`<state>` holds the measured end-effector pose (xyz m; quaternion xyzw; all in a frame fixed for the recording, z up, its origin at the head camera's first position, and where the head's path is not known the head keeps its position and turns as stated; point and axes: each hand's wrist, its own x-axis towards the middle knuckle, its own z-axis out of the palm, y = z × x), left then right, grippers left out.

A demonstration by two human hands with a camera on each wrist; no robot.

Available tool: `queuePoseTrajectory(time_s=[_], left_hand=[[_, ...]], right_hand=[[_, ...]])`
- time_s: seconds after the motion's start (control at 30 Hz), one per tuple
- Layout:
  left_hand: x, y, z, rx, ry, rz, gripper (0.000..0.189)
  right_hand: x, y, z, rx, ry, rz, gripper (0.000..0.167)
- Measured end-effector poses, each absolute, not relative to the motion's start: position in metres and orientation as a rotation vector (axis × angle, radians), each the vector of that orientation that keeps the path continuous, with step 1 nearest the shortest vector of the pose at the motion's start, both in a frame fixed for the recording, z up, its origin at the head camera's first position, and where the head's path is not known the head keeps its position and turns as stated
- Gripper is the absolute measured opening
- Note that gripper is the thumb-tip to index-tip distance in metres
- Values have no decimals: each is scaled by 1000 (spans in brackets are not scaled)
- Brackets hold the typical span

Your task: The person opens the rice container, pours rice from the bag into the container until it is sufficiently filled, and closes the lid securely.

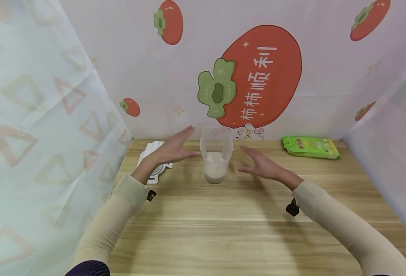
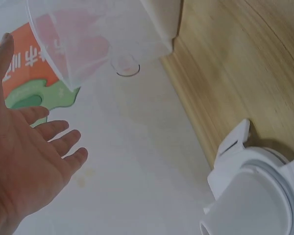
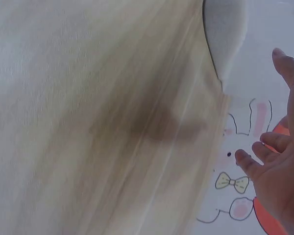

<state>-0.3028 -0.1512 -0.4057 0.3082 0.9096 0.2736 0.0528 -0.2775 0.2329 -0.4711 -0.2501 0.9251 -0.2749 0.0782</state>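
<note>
A tall see-through plastic container (image 1: 228, 148) stands upright near the back of the table, its lower part filled with white, rice-like grains (image 1: 215, 167). To its left is my left hand (image 1: 173, 149), thumb and fingers spread, the thumb pointing at the container's upper wall. My right hand (image 1: 261, 165) is held out on the other side, fingers extended and a gap left to the container. Both wrist views show bare palms holding nothing. Beneath my left wrist lies a white plastic piece (image 1: 162, 167), partly covered by the hand; the left wrist view shows its round spout-like tube (image 2: 252, 203).
A green packet (image 1: 311, 147) lies at the back right of the wooden table (image 1: 220, 230). Behind the table rises a wall covering (image 1: 161, 76) printed with persimmons, and pale sheets (image 1: 51, 126) hang at both sides.
</note>
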Motion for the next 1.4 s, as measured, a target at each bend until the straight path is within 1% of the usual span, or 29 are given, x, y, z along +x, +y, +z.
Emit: queuePoseTrajectory(time_s=[0.5,0.8,1.1,1.2,1.4], left_hand=[[-287,-118,-414,927,2830,637,117],[-284,-108,-418,932,2884,522,120],[-280,-99,-419,885,2880,583,121],[-279,-96,-420,877,2876,581,124],[-279,-93,-422,875,2870,590,129]], right_hand=[[-294,278,-449,-719,2882,-640,98],[-299,304,-441,-684,2923,-631,95],[-306,331,-426,-597,2915,-534,100],[-311,344,-423,-557,2900,-508,103],[-318,378,-422,-531,2854,-515,104]])
